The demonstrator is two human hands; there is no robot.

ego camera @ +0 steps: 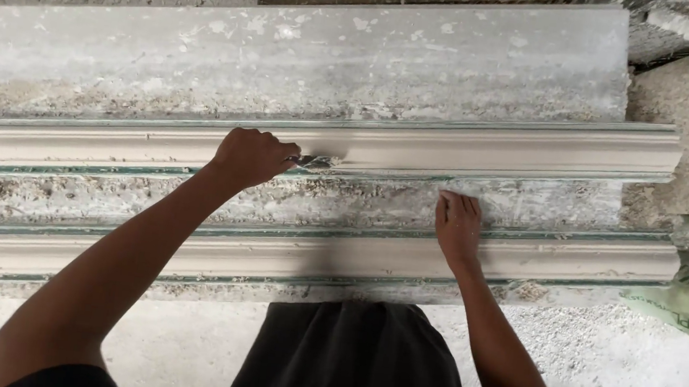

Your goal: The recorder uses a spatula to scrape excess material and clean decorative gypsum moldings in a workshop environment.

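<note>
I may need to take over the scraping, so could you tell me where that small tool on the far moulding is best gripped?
Grip the small tool by its handle end, now buried in the left hand, coming from the left. Its working tip points right along the far moulding, so a fist around the handle looks best. The right hand rests flat nearby.

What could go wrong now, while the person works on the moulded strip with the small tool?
The left hand presses a small tool on the upper moulded strip; a slip may gouge its smooth profile. The right hand rests flat on the rough bench surface beside the lower moulded strip; leaning may dent that edge. Loose crumbs lie near and may get dragged into the surface.
</note>
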